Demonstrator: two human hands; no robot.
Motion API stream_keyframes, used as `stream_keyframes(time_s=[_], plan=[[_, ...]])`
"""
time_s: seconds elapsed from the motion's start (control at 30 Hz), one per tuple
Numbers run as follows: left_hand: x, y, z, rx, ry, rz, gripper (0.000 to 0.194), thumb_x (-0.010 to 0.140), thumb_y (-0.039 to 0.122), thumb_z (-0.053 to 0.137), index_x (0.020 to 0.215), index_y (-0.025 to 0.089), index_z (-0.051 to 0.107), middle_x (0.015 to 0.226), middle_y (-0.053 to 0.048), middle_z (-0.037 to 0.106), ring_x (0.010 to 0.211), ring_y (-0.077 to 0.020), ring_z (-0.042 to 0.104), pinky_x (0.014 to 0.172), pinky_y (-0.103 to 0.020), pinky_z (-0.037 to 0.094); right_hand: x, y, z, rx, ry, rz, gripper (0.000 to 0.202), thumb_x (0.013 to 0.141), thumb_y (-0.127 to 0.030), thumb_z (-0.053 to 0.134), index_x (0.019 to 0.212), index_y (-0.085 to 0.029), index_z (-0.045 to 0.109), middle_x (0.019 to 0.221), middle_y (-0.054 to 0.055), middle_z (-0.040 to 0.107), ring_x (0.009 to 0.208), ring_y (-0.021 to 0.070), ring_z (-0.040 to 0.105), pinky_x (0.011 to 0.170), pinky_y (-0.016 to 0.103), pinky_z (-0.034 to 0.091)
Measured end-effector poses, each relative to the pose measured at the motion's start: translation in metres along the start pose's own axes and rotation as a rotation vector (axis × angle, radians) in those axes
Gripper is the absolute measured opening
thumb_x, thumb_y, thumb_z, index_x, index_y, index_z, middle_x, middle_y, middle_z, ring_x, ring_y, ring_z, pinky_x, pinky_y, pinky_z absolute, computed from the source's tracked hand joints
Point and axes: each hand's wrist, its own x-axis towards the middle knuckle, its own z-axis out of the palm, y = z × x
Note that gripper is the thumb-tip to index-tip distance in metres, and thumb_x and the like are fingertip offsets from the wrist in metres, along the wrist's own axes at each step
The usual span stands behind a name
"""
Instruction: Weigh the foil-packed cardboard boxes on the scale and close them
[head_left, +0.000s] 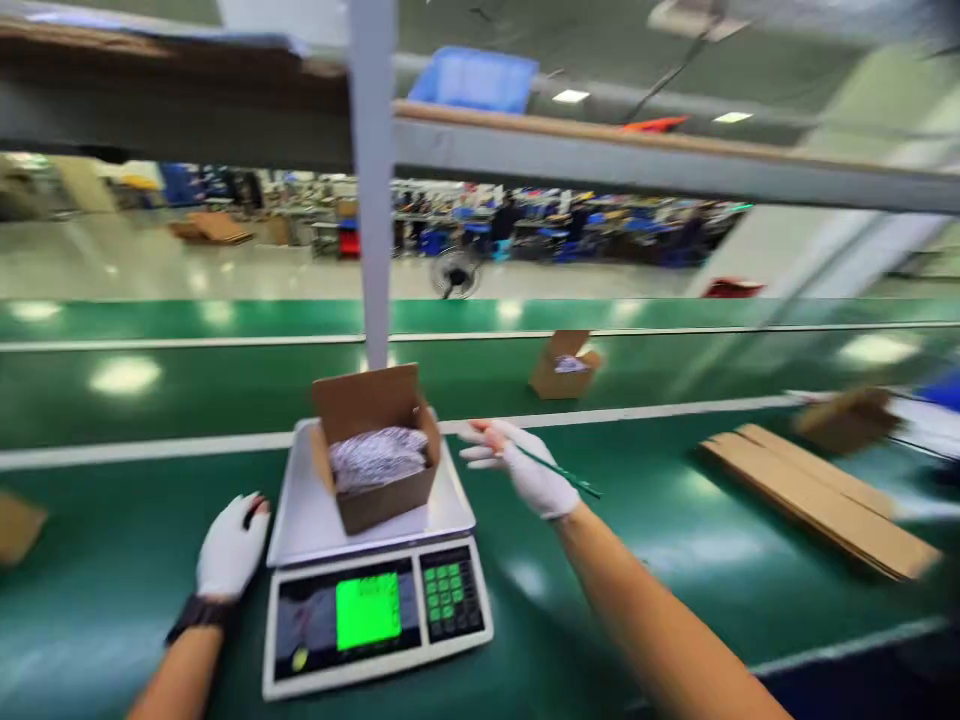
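Note:
An open cardboard box (pixel 390 502) with a silvery wrapped item (pixel 379 458) inside stands on the metal plate of a digital scale (pixel 300 510), whose display glows green. My left hand (pixel 233 547), in a white glove with bare fingertips, is beside the scale's left edge, its fingers curled; whether anything is in them is hidden. Right of the box, my right hand (pixel 525 467), gloved the same way, holds a thin green pen-like stick (pixel 562 472) that crosses the hand. Neither hand touches the box.
A second open box (pixel 564 378) with silvery contents sits on the green belt behind. Flattened cardboard (pixel 821 495) lies at the right, near another blurred box (pixel 847 418). A brown box edge (pixel 19 528) shows at far left. A white post (pixel 373 200) and shelf (pixel 637 155) stand in front.

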Motion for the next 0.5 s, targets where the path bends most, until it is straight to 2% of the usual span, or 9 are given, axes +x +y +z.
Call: stream_keyframes(time_s=[0.03, 0.1, 0.17, 0.23, 0.33, 0.4, 0.5], plan=[[-0.016, -0.014, -0.013, 0.008, -0.006, -0.064, 0.029, 0.084, 0.039, 0.056, 0.095, 0.015, 0.069, 0.111, -0.013, 0.068, 0.116, -0.0307, 0.057, 0.104, -0.049, 0.043, 0.001, 0.025, -0.005, 0.01, 0.101, 0.073, 0.056, 0.078, -0.056, 0.067, 0.115, -0.014, 0.06, 0.114, 0.017, 0.068, 0.088, 0.0232, 0.071, 0.078, 0.037, 0.059], [-0.042, -0.025, -0.028, -0.041, -0.009, -0.154, 0.035, 0.082, 0.042, 0.051, 0.097, 0.017, 0.069, 0.112, -0.013, 0.068, 0.115, -0.0306, 0.058, 0.105, -0.045, 0.042, -0.003, 0.078, -0.011, -0.042, 0.291, 0.21, 0.057, 0.069, -0.053, 0.075, 0.108, -0.013, 0.063, 0.103, 0.016, 0.071, 0.08, 0.0226, 0.071, 0.072, 0.035, 0.06], [-0.062, -0.022, -0.032, -0.108, 0.011, -0.195, 0.042, 0.083, 0.048, 0.048, 0.102, 0.017, 0.069, 0.115, -0.012, 0.068, 0.113, -0.0282, 0.059, 0.104, -0.042, 0.042, -0.018, 0.12, -0.013, -0.125, 0.439, 0.19, 0.053, 0.07, -0.052, 0.072, 0.106, -0.013, 0.064, 0.098, 0.013, 0.071, 0.077, 0.0203, 0.07, 0.071, 0.033, 0.059], [-0.077, -0.014, -0.032, -0.141, 0.014, -0.222, 0.046, 0.085, 0.052, 0.047, 0.105, 0.017, 0.068, 0.114, -0.011, 0.068, 0.112, -0.0267, 0.059, 0.103, -0.04, 0.042, -0.036, 0.143, -0.01, -0.178, 0.525, 0.124, 0.051, 0.076, -0.052, 0.066, 0.109, -0.013, 0.064, 0.098, 0.012, 0.071, 0.077, 0.0181, 0.069, 0.072, 0.031, 0.058], [-0.09, -0.005, -0.036, -0.164, 0.002, -0.272, 0.047, 0.086, 0.054, 0.047, 0.106, 0.018, 0.069, 0.112, -0.009, 0.069, 0.111, -0.0262, 0.058, 0.101, -0.039, 0.042, -0.051, 0.146, -0.004, -0.186, 0.52, 0.069, 0.057, 0.082, -0.055, 0.061, 0.12, -0.013, 0.061, 0.101, 0.011, 0.07, 0.072, 0.0137, 0.065, 0.067, 0.027, 0.056], [-0.093, -0.004, -0.038, -0.2, 0.003, -0.312, 0.046, 0.086, 0.053, 0.048, 0.106, 0.018, 0.07, 0.112, -0.009, 0.069, 0.111, -0.0268, 0.058, 0.102, -0.04, 0.041, -0.049, 0.137, -0.001, -0.158, 0.506, 0.049, 0.062, 0.084, -0.062, 0.056, 0.121, -0.012, 0.061, 0.091, 0.008, 0.068, 0.06, 0.0101, 0.058, 0.055, 0.023, 0.051], [-0.091, -0.001, -0.041, -0.384, 0.032, -0.356, 0.042, 0.085, 0.049, 0.052, 0.104, 0.016, 0.07, 0.112, -0.01, 0.069, 0.112, -0.0269, 0.059, 0.104, -0.042, 0.042, -0.04, 0.11, -0.002, -0.05, 0.508, 0.026, 0.066, 0.084, -0.071, 0.051, 0.102, -0.01, 0.067, 0.067, 0.002, 0.059, 0.048, 0.0075, 0.045, 0.041, 0.02, 0.037]])
